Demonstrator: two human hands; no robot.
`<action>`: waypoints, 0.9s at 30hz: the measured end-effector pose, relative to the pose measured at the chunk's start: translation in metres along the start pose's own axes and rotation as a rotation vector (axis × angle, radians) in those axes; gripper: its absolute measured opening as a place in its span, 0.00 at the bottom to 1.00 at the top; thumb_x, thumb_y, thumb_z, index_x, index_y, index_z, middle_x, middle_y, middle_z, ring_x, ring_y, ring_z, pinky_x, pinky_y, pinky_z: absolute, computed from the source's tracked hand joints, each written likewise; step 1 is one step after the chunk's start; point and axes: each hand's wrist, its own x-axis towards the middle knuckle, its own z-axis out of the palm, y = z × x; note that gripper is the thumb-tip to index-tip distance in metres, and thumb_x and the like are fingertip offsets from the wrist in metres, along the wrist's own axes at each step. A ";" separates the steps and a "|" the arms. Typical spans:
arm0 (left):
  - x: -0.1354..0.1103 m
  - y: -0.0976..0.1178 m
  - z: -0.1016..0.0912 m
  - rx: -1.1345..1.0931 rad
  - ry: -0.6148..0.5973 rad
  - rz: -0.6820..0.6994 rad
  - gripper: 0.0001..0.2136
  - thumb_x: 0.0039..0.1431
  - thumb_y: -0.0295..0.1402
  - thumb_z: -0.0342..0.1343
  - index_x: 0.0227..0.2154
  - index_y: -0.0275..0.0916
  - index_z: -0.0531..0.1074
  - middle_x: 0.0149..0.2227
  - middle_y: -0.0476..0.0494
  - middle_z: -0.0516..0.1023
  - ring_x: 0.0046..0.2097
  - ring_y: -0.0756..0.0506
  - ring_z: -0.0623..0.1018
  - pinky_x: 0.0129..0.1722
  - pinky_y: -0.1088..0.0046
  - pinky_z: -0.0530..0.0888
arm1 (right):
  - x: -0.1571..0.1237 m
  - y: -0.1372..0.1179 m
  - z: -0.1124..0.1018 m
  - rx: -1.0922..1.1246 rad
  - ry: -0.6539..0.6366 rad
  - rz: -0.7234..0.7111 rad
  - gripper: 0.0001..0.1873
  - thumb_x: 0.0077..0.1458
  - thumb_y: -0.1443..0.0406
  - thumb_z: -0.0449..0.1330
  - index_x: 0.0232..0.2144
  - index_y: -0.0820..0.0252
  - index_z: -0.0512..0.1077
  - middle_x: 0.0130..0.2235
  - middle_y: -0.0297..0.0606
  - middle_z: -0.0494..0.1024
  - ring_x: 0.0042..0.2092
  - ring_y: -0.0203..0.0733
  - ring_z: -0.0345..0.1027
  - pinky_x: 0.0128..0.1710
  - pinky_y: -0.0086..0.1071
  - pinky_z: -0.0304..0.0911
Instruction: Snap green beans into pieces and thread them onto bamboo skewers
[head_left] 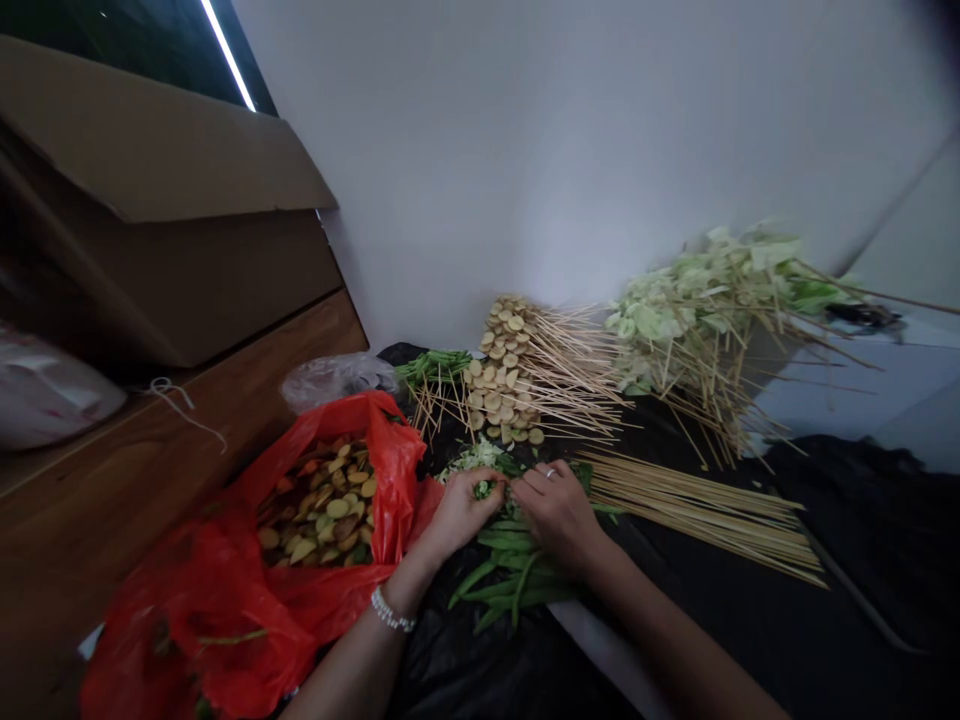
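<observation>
My left hand [466, 508] and my right hand [555, 512] meet above a pile of flat green bean pods [514, 572]. The left fingers are curled, with a small green vegetable piece [484, 489] showing between thumb and forefinger. My right fingers are bent and pressed together at the left fingertips; what they pinch is hidden. Just behind the hands lie pale green shreds [480, 457]. Long bare bamboo skewers [705, 510] are spread in a bundle to the right of my right hand.
At left, an open red plastic bag [397, 500] holds sliced potatoes [337, 510]. Behind lie skewered potato slices [506, 385], skewered green vegetables [439, 368] and a clear bag [337, 380]. Skewered cabbage leaves [697, 300] are heaped at right. A cardboard box [225, 280] stands at far left.
</observation>
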 end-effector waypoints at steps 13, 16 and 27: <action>-0.001 0.004 0.002 0.007 0.064 0.002 0.08 0.56 0.28 0.53 0.30 0.37 0.78 0.30 0.45 0.81 0.34 0.46 0.78 0.37 0.73 0.70 | -0.001 -0.003 0.004 0.002 0.050 0.007 0.11 0.61 0.71 0.50 0.30 0.62 0.72 0.27 0.38 0.70 0.33 0.42 0.57 0.37 0.37 0.48; 0.001 0.005 -0.004 -0.057 -0.045 -0.051 0.10 0.59 0.34 0.53 0.30 0.36 0.78 0.29 0.45 0.80 0.34 0.46 0.77 0.37 0.73 0.71 | 0.000 -0.001 0.000 0.005 0.000 0.049 0.10 0.61 0.69 0.52 0.32 0.60 0.72 0.28 0.38 0.71 0.35 0.42 0.59 0.37 0.37 0.48; 0.003 0.005 -0.021 -0.362 -0.071 -0.245 0.15 0.56 0.43 0.58 0.26 0.34 0.75 0.20 0.49 0.71 0.23 0.51 0.67 0.25 0.77 0.62 | 0.004 0.013 -0.016 0.112 -0.116 0.113 0.08 0.62 0.66 0.55 0.39 0.59 0.74 0.31 0.38 0.75 0.39 0.44 0.61 0.40 0.35 0.52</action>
